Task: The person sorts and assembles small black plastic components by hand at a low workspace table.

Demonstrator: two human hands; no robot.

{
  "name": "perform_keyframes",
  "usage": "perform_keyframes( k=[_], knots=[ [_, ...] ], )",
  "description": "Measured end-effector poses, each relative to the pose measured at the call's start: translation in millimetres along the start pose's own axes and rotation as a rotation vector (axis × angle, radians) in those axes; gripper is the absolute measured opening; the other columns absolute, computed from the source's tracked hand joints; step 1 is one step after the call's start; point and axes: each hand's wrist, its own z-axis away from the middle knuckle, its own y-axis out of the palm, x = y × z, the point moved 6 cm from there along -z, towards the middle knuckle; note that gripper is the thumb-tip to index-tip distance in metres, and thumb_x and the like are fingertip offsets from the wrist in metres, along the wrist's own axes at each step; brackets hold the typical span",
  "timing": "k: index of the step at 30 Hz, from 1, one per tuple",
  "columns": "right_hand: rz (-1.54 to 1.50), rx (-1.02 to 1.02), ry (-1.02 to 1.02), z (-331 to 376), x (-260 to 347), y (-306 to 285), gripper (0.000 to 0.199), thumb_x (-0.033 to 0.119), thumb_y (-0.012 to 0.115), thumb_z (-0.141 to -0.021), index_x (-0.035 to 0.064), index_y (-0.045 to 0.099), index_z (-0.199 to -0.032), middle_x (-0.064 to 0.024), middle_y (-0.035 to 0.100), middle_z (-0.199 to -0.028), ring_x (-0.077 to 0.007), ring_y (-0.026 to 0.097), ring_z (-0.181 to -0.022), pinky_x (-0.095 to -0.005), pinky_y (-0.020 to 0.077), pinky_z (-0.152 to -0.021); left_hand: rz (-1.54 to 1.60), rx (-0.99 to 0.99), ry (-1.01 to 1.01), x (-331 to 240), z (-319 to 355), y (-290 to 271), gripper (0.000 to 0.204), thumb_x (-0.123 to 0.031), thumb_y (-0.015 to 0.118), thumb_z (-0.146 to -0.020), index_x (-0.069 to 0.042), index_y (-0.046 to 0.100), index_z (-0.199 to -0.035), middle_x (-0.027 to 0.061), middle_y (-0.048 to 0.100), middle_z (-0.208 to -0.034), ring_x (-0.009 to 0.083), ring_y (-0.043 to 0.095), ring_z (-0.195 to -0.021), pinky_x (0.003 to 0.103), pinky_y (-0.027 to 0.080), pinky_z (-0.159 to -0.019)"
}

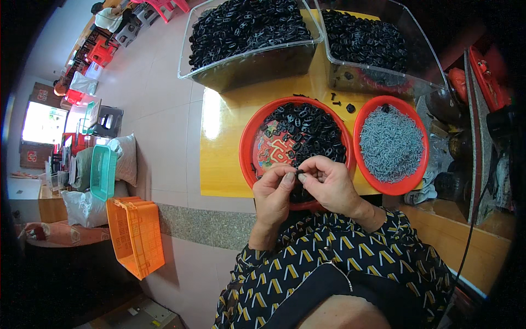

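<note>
Over the near edge of a red round basin (247, 164), my two hands meet fingertip to fingertip. A small black plastic part (299, 171) is pinched between them. My left hand (274, 191) grips it with thumb and forefinger, and my right hand (333, 183) closes on it from the other side. Whether a screw is also in the right fingers is too small to tell. Many loose black plastic parts (318, 129) with holes fill much of the basin, and its patterned bottom shows at the left. To the right, a smaller red basin (359, 145) holds a heap of silver screws (392, 143).
Two clear plastic bins (246, 57) (342, 77) of black parts stand at the far side of the yellow table (219, 164). Stray black pieces (350, 108) lie between bins and basins. An orange crate (137, 236) and green basket (102, 172) are at the left; a person (109, 19) sits far off.
</note>
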Motion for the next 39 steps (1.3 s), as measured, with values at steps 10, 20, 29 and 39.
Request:
perform_keyframes(
  k=[10,20,29,39],
  knots=[
    [0.024,-0.025,-0.029,0,0,-1,0.009,0.003,0.057,-0.076,-0.0011,0.056,-0.084,-0.0054,0.059,-0.069,-0.0055,0.055,-0.063,-0.0212,0.0455,-0.055,-0.069,-0.012,0.007,-3,1,0,0.010,-0.004,0.056,-0.079,0.005,0.056,-0.084,0.0041,0.051,-0.085,0.0098,0.046,-0.079,0.020,0.035,-0.071],
    [0.044,-0.026,-0.022,0,0,-2,0.009,0.003,0.057,-0.076,-0.0010,0.056,-0.084,-0.0062,0.060,-0.069,-0.0063,0.056,-0.062,-0.0219,0.0458,-0.054,-0.030,-0.014,-0.033,1,2,0,0.011,-0.004,0.055,-0.080,0.005,0.056,-0.085,0.0031,0.050,-0.085,0.0092,0.046,-0.077,0.019,0.036,-0.069],
    [0.250,-0.029,-0.163,4,14,-4,0.007,-0.001,0.057,-0.075,-0.0022,0.057,-0.081,-0.0030,0.055,-0.072,-0.0047,0.052,-0.060,-0.0176,0.0425,-0.052,-0.548,0.021,0.248,-20,3,8,0.005,-0.003,0.055,-0.078,0.002,0.056,-0.079,0.0047,0.051,-0.076,0.0114,0.047,-0.071,0.021,0.037,-0.063],
    [0.146,-0.059,-0.064,12,-7,-12,0.004,0.001,0.057,-0.073,-0.0009,0.059,-0.076,-0.0082,0.057,-0.067,-0.0133,0.056,-0.057,-0.0253,0.0445,-0.050,-0.648,0.032,0.267,-9,8,19,0.002,0.001,0.056,-0.074,0.002,0.056,-0.076,0.0065,0.050,-0.068,0.0144,0.048,-0.063,0.024,0.037,-0.058]
  ],
)
